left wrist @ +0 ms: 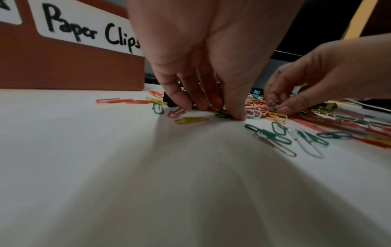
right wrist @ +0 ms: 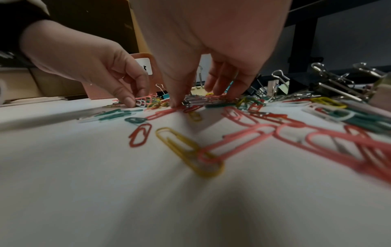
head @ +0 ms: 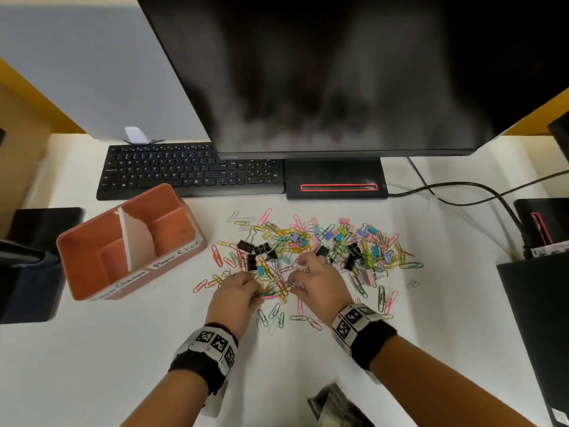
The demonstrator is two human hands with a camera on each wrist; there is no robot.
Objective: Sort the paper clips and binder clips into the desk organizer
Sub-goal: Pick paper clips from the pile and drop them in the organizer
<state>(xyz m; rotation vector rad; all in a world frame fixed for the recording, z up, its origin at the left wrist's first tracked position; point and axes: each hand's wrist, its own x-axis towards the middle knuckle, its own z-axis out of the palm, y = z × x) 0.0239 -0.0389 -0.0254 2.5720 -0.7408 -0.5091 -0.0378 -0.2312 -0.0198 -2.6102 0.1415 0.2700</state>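
A heap of coloured paper clips (head: 308, 245) mixed with black binder clips (head: 252, 251) and small pastel binder clips (head: 369, 251) lies on the white desk. The terracotta organizer (head: 80, 257) stands to the left of it, split by a white divider; its right half is labelled "Paper Clips" (left wrist: 91, 31). Both compartments look empty. My left hand (head: 261, 292) pinches a few paper clips (left wrist: 220, 112) at the heap's near edge, thumb and fingers curled down on them. Close beside it, my right hand (head: 295, 282) pinches a bunch of silver paper clips (right wrist: 198, 101) against the desk.
A black keyboard (head: 191, 171) and the monitor base (head: 335, 180) lie behind the heap, under a dark monitor (head: 338, 72). Cables (head: 462, 192) run to black devices (head: 535, 318) at the right. A dark box (head: 27, 272) sits left, and a crumpled wrapper (head: 332, 408) at the near edge.
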